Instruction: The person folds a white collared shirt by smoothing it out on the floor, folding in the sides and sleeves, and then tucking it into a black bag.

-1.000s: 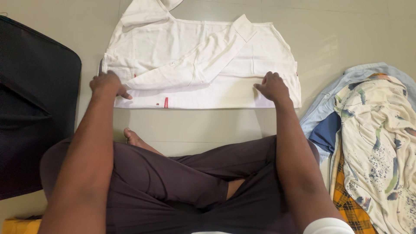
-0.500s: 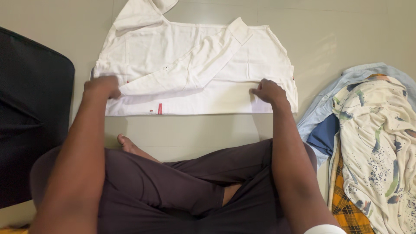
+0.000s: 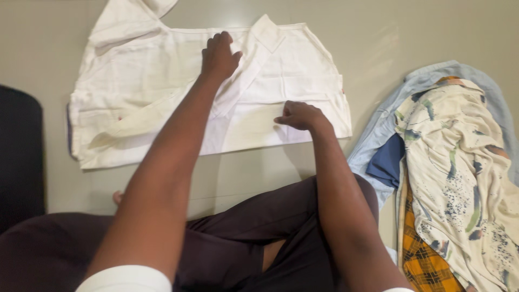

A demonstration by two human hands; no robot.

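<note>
Head view: left hand (image 3: 219, 54) & right hand (image 3: 300, 115), fingers curled, press white shirt (image 3: 292, 70).

A white shirt (image 3: 281, 81) lies flat on the floor, its sleeve folded diagonally across.

The white shirt's (image 3: 281, 81) collar runs off the frame's top edge, and the left forearm covers its middle. At the left edge a black case (image 3: 19, 157) is cut off; the clothes pile (image 3: 459, 173) leaves lower right.
</note>
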